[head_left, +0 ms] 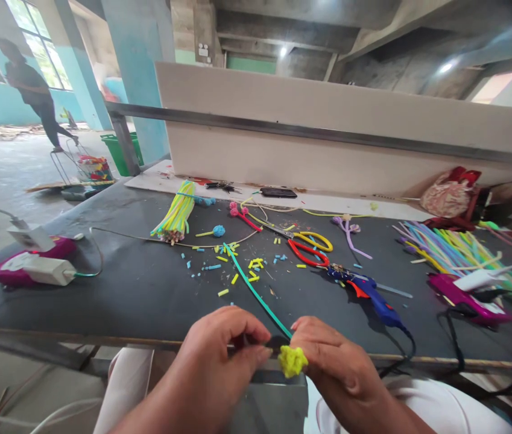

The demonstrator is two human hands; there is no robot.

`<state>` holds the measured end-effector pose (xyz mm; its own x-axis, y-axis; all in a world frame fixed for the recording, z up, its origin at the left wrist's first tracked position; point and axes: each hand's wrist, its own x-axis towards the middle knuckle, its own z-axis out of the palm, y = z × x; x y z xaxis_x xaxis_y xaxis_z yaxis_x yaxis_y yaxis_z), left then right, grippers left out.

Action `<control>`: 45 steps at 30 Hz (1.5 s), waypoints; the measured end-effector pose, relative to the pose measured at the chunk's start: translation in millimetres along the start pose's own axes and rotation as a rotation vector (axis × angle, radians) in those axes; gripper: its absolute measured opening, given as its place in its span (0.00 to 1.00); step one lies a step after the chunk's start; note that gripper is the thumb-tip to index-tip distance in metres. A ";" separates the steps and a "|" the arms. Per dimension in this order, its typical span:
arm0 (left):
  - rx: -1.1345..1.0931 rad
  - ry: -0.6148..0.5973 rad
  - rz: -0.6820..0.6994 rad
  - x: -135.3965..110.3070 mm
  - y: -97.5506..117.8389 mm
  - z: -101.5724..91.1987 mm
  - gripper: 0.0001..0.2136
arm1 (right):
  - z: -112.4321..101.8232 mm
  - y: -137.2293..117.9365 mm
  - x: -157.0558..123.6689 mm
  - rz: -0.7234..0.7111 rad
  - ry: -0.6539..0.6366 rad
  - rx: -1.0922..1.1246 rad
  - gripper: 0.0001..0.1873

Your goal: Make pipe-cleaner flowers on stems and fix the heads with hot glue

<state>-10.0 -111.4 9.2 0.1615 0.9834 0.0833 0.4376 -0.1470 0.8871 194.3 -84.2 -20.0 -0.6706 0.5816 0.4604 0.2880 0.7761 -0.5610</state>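
Note:
Both my hands are at the near edge of a dark table [138, 283]. My left hand [219, 349] is closed in a pinch on the near end of a long green pipe cleaner [251, 286] that runs away across the table. My right hand [328, 355] is closed round the same piece, with a fuzzy yellow ball [292, 360] at its fingertips. The joint between the fingers is partly hidden.
Red and yellow scissors [310, 247], a blue glue gun [368, 292], a bundle of yellow-green pipe cleaners [175, 214], more coloured ones [445, 244] at right, small cut bits, power strips [34, 268] and a phone [278, 193] lie about. A person [34, 90] walks at far left.

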 end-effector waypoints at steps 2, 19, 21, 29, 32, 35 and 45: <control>0.078 0.131 0.263 -4.5 -3.1 1.6 0.04 | -0.7 -2.2 0.5 0.009 0.008 -0.018 0.11; 0.128 0.233 0.575 -1.4 -6.5 22.8 0.07 | 4.1 -7.8 -3.3 -0.023 0.044 -0.224 0.12; 0.072 0.182 0.565 0.4 -6.9 20.7 0.07 | 4.8 -7.4 -2.9 -0.019 0.056 -0.193 0.12; -0.131 0.202 0.298 9.3 -12.9 5.3 0.07 | 3.5 -5.3 0.1 0.352 0.082 0.199 0.15; -0.159 0.150 0.257 8.2 -15.9 12.4 0.09 | 5.4 -7.6 2.4 0.399 0.051 0.256 0.15; -0.164 0.089 0.241 5.7 -16.7 20.4 0.10 | 7.8 -10.1 3.7 0.401 -0.007 0.287 0.11; -0.141 0.060 0.172 7.0 -14.9 24.6 0.09 | 11.7 -10.0 0.6 0.307 -0.012 0.190 0.18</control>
<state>6.3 -104.9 -14.6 0.1684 0.9503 0.2620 0.2798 -0.3010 0.9117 183.0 -94.5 -22.1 -0.5809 0.7768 0.2433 0.3459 0.5061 -0.7901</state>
